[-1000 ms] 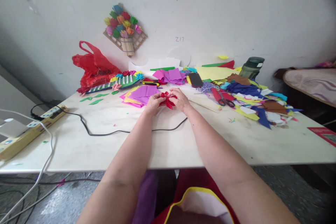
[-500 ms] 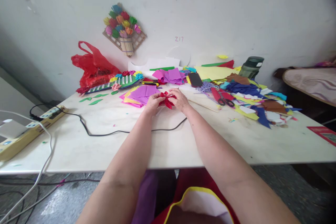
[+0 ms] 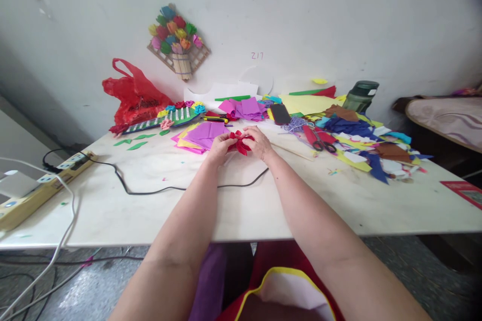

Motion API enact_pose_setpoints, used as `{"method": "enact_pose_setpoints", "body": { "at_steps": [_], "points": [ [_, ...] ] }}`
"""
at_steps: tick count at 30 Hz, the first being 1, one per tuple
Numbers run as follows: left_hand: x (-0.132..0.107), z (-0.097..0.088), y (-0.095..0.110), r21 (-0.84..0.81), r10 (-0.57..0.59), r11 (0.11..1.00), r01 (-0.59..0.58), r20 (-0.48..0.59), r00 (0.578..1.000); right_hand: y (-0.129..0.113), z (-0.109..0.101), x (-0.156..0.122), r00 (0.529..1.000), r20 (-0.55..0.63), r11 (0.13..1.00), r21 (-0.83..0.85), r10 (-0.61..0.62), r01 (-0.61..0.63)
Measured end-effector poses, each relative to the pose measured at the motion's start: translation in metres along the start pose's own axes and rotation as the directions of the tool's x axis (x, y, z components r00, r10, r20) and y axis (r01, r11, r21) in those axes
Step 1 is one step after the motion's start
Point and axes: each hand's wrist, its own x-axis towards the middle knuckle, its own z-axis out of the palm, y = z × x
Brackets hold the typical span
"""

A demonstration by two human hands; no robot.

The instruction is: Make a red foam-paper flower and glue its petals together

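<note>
A red paper flower (image 3: 240, 144) with pointed petals is held between both hands over the middle of the table. My left hand (image 3: 219, 149) pinches its left side, thumb toward the petals. From the right, my right hand (image 3: 258, 143) grips the petals with closed fingers. The hands partly cover the flower. Just behind the left hand lies a stack of purple, yellow and pink paper sheets (image 3: 205, 135). A thin wooden stick (image 3: 291, 151) rests to the right of the right hand.
A black cable (image 3: 158, 190) runs across the table from a power strip (image 3: 45, 185). Scissors (image 3: 323, 146) and heaped paper scraps (image 3: 376, 145) lie at right. Behind are a phone (image 3: 279, 114), a flower-trimmed board (image 3: 181, 118), a red plastic bag (image 3: 135, 93) and a dark bottle (image 3: 360, 96).
Almost nothing differs. My fingers have shifted very slightly on the red flower's petals, and both hands stay in the same place.
</note>
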Motion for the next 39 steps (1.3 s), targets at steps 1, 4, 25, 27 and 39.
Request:
{"method": "enact_pose_setpoints", "body": {
  "at_steps": [1, 4, 25, 27, 39],
  "points": [
    [0.0, 0.0, 0.0, -0.007, -0.005, 1.0, 0.005, -0.004, 1.0, 0.0, 0.0, 0.0, 1.0, -0.005, 1.0, 0.011, 0.0, 0.001],
    [0.001, -0.001, 0.001, -0.023, -0.02, 1.0, 0.02, -0.025, 0.999, -0.001, -0.002, 0.001, 0.999, -0.039, 0.997, 0.081, -0.01, 0.013],
    [0.004, -0.001, 0.002, -0.129, 0.022, 0.991, -0.028, -0.05, 0.999, 0.0, -0.008, 0.002, 0.899, -0.361, 0.964, 0.0, 0.249, -0.267],
    [0.003, 0.0, 0.003, -0.132, 0.026, 0.991, -0.031, -0.043, 0.999, -0.002, -0.007, 0.001, 0.909, -0.326, 0.959, -0.02, 0.26, -0.282],
    [0.0, 0.007, 0.005, -0.166, 0.056, 0.985, -0.045, 0.062, 0.997, 0.004, -0.001, 0.005, 0.938, -0.263, 0.949, -0.158, 0.227, -0.274]
  ]
}}
